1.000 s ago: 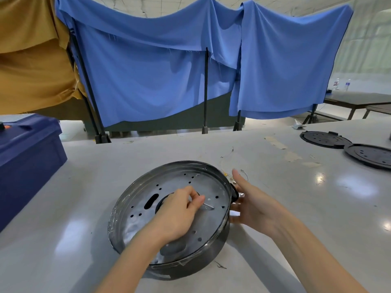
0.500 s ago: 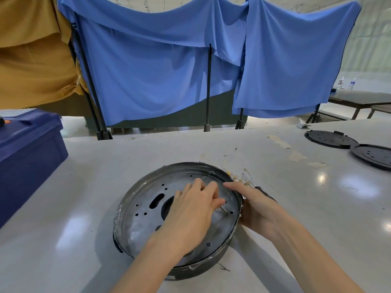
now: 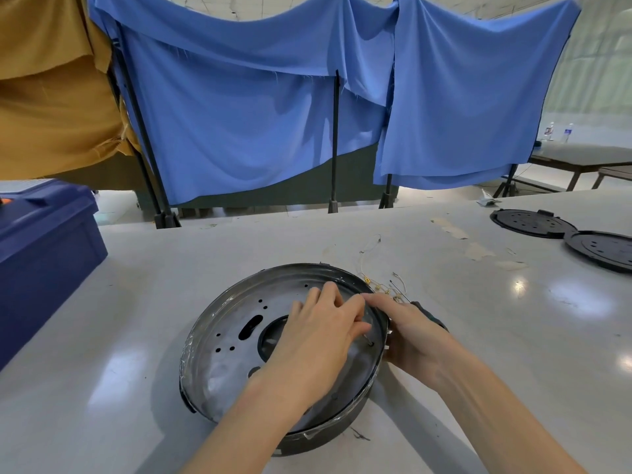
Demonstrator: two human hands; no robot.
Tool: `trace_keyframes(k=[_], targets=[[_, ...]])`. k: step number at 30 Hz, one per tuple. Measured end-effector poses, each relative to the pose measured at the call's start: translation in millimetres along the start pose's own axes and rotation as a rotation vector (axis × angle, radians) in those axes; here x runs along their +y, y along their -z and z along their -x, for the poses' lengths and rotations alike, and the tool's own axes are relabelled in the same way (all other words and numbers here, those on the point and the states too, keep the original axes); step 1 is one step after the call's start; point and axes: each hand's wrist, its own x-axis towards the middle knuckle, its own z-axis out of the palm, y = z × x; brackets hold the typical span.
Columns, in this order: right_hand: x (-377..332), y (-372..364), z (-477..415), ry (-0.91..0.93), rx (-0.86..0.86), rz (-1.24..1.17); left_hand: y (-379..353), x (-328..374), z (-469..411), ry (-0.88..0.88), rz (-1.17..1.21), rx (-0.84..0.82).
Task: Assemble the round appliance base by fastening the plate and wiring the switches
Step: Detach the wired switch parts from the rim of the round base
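The round appliance base (image 3: 219,381) sits on the table in front of me, with a perforated metal plate (image 3: 236,333) lying in its top. My left hand (image 3: 318,340) rests on the plate's right half, its fingers pinched on a small screw or pin (image 3: 368,341) that stands in a hole near the right rim. My right hand (image 3: 413,336) grips the base's right rim from outside, index finger stretched over the edge. A bundle of thin wires with gold terminals (image 3: 379,285) lies just beyond the rim.
Two black round lids (image 3: 533,223) (image 3: 602,248) lie at the far right of the grey table (image 3: 136,302). A dark blue bin (image 3: 44,241) stands at the left edge. Blue and mustard cloths hang on stands behind the table.
My left hand has slid from the plate's middle toward its right rim with the small pin. My right hand has closed in over the rim.
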Motion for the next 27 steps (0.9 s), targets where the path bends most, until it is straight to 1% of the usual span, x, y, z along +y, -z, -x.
trace_keyframes(k=[4,7,10,14,18,22,27], targets=[[0,-1,-1,0.002,0.002,0.006,0,4,-3,-0.071,-0.181,0.047],[1,-1,-2,-0.01,0.005,-0.003,3,8,-4,-0.143,-0.236,0.092],[1,-2,-1,-0.014,0.01,0.009,6,10,-7,-0.181,-0.215,0.077],[1,-2,-2,-0.016,-0.001,-0.007,8,9,-9,-0.177,-0.226,0.042],[1,-4,-3,-0.011,-0.041,-0.022,9,13,-11,-0.207,-0.237,0.04],[2,-4,-3,0.002,-0.058,0.008,7,8,-13,-0.183,-0.151,0.018],[3,-8,-1,-0.005,-0.024,-0.048,5,4,-14,-0.126,-0.037,-0.006]])
